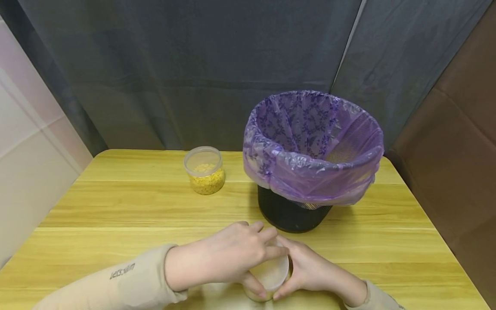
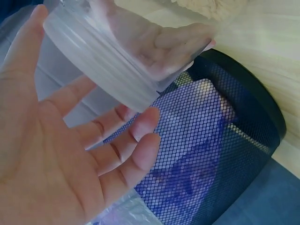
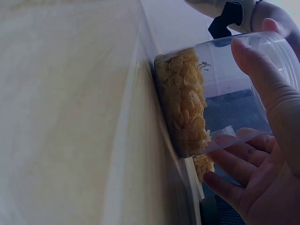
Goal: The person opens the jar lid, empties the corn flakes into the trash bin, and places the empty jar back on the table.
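Observation:
At the table's front edge stands a clear plastic jar, about a third full of yellowish flakes, with a translucent screw lid on top. My left hand reaches over from the left and holds the lid by its rim, thumb on the near side, fingers on the far side. From the right, my right hand grips the jar's wall between thumb and fingers. In the left wrist view, the lid lies between the left thumb and fingertips.
A second clear jar, lidless and partly filled with yellow flakes, stands farther back on the wooden table. To its right is a black mesh wastebasket lined with a purple bag. Dark curtains hang behind.

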`<state>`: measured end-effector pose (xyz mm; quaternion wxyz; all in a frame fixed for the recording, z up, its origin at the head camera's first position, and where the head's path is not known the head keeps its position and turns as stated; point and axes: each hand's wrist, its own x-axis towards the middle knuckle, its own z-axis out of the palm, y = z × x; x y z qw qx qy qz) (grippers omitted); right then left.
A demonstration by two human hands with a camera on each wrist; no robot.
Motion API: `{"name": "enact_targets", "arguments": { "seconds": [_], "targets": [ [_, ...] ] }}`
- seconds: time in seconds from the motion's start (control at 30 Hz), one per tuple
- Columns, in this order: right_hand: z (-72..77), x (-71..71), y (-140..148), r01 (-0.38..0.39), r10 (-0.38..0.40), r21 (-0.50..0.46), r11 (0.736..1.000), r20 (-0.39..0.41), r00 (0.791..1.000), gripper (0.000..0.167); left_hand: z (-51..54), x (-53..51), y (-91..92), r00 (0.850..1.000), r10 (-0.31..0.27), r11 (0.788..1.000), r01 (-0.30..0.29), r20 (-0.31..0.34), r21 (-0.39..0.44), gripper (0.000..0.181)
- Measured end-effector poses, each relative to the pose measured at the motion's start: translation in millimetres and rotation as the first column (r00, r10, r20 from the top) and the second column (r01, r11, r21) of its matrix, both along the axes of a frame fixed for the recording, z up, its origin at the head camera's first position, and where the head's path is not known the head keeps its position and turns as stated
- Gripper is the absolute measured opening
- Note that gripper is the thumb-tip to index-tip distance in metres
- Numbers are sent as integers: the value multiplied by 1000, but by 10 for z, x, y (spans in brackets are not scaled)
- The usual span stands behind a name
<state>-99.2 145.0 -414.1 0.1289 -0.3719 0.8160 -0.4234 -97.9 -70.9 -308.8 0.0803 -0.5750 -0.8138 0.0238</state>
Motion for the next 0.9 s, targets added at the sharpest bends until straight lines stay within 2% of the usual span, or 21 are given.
{"name": "enact_targets", "arguments": {
  "seconds": [0.17,0.43,0.57,0.73,0.9],
  "targets": [
    [3,-6,-3,-19,19,-11,1000,-12,1000,95,-10,0,11,999,35,999,-35,12,6,78],
    [-1,0,-1,-5,5,-19,1000,13,1000,89,82,-29,-18,988,81,991,-66,132,-115,84],
    [-12,3,2,-1,1,-13,1000,7,1000,84,142,-55,-48,989,56,992,-39,138,-121,87],
    [-19,14,16,0,0,-10,1000,10,1000,95,201,-72,-69,990,1,994,15,142,-111,87],
    [-18,30,20,7,-6,-17,1000,27,1000,96,249,-61,-50,981,-31,987,61,192,-151,91]
  ]
}}
